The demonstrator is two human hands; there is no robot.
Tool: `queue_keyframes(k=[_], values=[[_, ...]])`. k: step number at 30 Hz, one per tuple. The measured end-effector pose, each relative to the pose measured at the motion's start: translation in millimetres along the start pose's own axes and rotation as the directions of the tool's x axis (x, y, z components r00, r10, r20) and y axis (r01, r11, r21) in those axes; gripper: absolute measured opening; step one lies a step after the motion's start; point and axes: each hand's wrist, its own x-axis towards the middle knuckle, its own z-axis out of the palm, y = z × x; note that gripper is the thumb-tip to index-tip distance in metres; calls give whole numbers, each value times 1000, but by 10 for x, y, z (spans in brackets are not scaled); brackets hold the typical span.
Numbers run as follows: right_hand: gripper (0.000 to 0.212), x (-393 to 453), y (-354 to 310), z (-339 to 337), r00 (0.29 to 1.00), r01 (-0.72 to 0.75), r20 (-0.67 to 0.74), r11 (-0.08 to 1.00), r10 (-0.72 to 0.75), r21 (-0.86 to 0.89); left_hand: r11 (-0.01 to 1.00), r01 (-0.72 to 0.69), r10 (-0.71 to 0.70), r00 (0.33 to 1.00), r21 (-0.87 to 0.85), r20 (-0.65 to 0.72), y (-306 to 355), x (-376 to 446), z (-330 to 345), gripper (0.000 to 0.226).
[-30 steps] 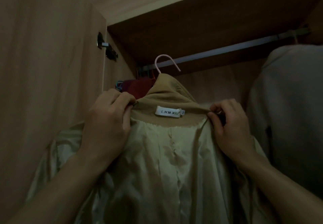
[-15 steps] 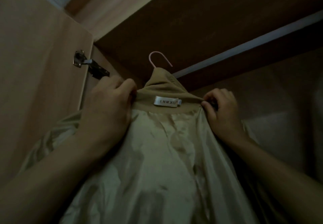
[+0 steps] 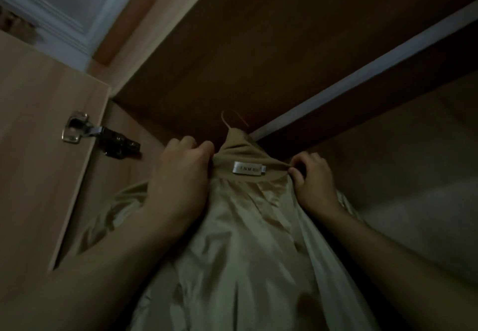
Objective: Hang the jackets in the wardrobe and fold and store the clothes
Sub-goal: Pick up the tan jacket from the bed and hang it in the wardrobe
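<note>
A tan jacket (image 3: 240, 240) with shiny pale lining and a white neck label (image 3: 248, 168) hangs on a pink hanger (image 3: 232, 118), lining side towards me. My left hand (image 3: 181, 175) grips the collar's left end. My right hand (image 3: 314, 183) pinches the collar's right end. The hanger's hook is raised close to the wardrobe's metal rail (image 3: 362, 72); whether the hook rests on it is hidden by blur and shadow.
The open wardrobe door (image 3: 38, 149) with its metal hinge (image 3: 77, 127) stands at the left. The dark underside of the shelf (image 3: 258, 46) is above the rail. A pale garment (image 3: 426, 214) hangs at the right. The light is dim.
Both hands have lifted the jacket and hanger up towards the rail. My view has tilted upward, so the ceiling shows and the other hanging clothes have left view.
</note>
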Motion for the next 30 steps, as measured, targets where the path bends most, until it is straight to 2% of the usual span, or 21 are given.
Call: queue_keyframes(k=[3,9,11,16,19,22,24,26,28,30], values=[[13,174,152,134,1000,-23,8,999,22,26,999,30,-30,999,23,22,51,142,173,17],[10,232,582,526,973,-179,155,983,170,48,999,-5,2,998,39,66,124,187,685,13],[7,59,719,674,970,-184,166,983,179,20,997,-60,57,997,41,52,87,81,907,5],[14,-326,898,951,989,-151,6,987,151,49,982,-167,171,985,93,-29,-13,-135,1196,7],[24,-418,890,1063,986,-167,4,981,167,97,963,-181,196,979,198,-59,-19,-234,1256,12],[49,-609,821,1101,983,-152,119,982,139,114,946,-165,175,984,280,-12,37,-343,1250,23],[66,-701,765,1042,971,-136,209,988,119,69,925,-151,133,988,349,75,85,-447,1227,46],[72,-743,701,919,930,-168,345,982,128,87,918,-136,76,982,372,171,134,-572,1164,70],[81,-799,670,778,870,-178,480,979,111,96,930,-182,111,967,318,230,194,-734,1082,79],[93,-949,704,646,838,-91,543,995,57,36,925,-289,213,931,245,296,261,-958,1014,75]])
